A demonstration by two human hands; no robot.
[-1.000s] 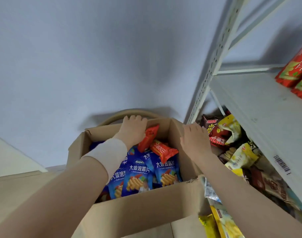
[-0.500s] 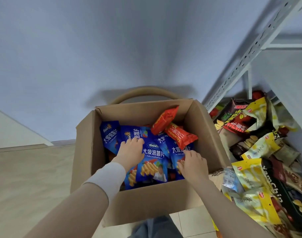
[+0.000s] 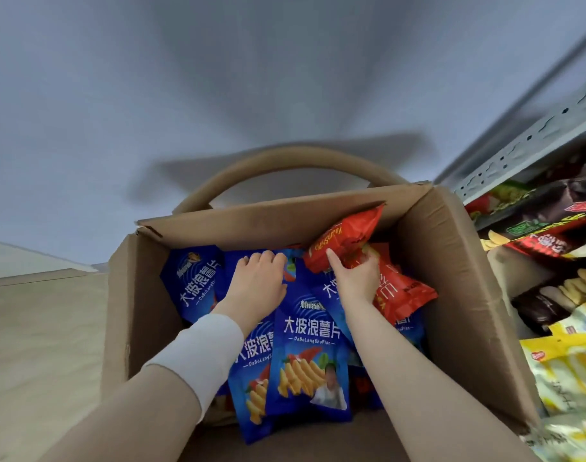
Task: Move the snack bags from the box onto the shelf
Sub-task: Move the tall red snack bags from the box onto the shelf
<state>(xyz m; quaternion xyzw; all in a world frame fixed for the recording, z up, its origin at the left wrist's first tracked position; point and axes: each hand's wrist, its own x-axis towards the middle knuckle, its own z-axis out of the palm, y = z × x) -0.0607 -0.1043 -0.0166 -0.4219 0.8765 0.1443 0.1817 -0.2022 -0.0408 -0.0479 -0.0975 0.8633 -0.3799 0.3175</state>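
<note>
Grey wall [image 3: 218,78] behind | box [image 3: 451,261] open, blue bags [image 3: 311,345] inside | left hand [image 3: 255,285] lies on them, fingertips curled out of sight, grip unclear | right hand [image 3: 355,278], earlier lower on blue bags, now pinches upper red bag [image 3: 348,238] | shelf [image 3: 531,135] blurred, cut off at right.

Soft even light, wide-angle edge stretching, motion blur smearing the wall [image 3: 218,78].

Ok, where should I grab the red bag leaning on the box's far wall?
Take the upper red bag by its lower end, coming from the near side, where the right hand pinches it. It leans with its top corner against the far wall of the box, so the low end is the free one.
</note>
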